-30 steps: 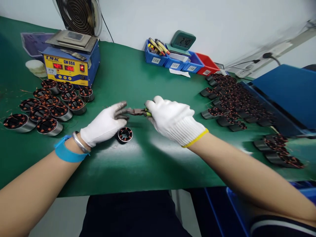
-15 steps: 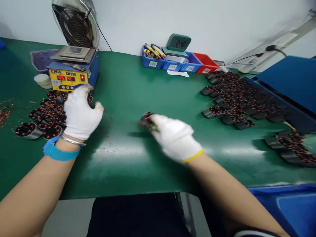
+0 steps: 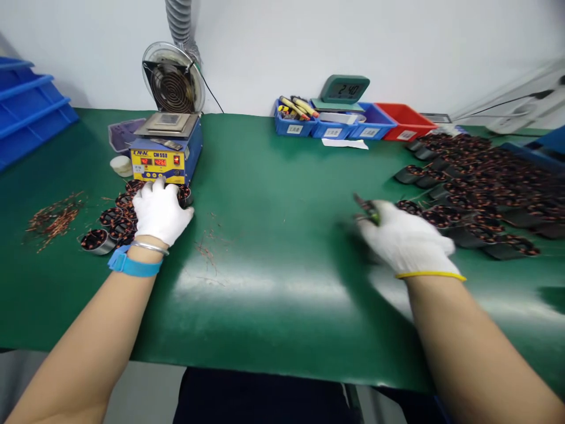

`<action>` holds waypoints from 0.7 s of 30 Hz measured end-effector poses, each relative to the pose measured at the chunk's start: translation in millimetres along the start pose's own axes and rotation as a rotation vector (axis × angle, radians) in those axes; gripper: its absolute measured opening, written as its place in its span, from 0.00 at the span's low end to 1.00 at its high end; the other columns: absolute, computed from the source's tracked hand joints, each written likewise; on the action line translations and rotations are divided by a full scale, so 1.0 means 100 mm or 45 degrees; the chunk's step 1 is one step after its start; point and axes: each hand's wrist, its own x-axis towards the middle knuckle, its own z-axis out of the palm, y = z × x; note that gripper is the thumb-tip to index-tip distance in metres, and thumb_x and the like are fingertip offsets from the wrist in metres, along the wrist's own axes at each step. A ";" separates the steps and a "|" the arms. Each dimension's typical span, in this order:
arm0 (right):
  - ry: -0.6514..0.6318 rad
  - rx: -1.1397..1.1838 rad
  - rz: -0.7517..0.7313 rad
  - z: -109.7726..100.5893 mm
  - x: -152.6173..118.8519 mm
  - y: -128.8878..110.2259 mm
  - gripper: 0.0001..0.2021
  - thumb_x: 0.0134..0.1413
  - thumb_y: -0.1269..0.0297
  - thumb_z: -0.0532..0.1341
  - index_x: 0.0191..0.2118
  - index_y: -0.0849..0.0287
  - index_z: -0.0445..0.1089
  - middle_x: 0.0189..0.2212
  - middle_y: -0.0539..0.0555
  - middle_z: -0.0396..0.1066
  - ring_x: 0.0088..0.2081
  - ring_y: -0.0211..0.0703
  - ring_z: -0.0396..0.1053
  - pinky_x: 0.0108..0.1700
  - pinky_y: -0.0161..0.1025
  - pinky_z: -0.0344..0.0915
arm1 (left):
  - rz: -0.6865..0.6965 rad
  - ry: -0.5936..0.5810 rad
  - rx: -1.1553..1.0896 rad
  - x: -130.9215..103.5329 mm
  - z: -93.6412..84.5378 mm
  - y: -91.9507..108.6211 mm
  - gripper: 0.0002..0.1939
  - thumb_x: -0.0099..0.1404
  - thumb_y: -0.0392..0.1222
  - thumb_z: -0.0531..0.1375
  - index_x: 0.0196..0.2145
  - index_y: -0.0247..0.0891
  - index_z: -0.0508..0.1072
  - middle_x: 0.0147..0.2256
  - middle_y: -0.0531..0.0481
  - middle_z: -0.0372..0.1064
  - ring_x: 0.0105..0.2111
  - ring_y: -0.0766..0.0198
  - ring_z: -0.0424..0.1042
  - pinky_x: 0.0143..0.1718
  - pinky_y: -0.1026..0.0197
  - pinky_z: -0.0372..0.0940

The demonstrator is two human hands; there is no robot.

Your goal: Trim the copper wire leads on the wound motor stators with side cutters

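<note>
White knit gloves, yellow right cuff (image 3: 431,275); silver bangle (image 3: 150,245), blue wristband (image 3: 135,263).

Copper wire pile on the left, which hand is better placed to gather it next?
Left, I'd judge: the left hand is nearer the wire pile, though at the coils; the right hand is farther off, holding a green-handled tool.

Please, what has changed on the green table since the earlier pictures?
The left hand has moved leftward from the middle to the left group of wound rings; whether it grips one is unclear. The right hand has moved rightward, near the right group, still holding the pliers. The single ring has left the middle. The blue-and-yellow unit, clock and red bin stayed put.
</note>
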 end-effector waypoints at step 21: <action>-0.560 0.970 -0.767 -0.03 -0.89 -1.07 0.24 0.46 0.50 0.68 0.47 0.56 0.73 0.33 0.50 0.75 0.32 0.40 0.71 0.32 0.36 0.64 | 0.577 -0.201 -0.552 -0.58 -0.13 0.65 0.19 0.58 0.49 0.61 0.44 0.35 0.70 0.36 0.41 0.75 0.37 0.48 0.76 0.40 0.52 0.69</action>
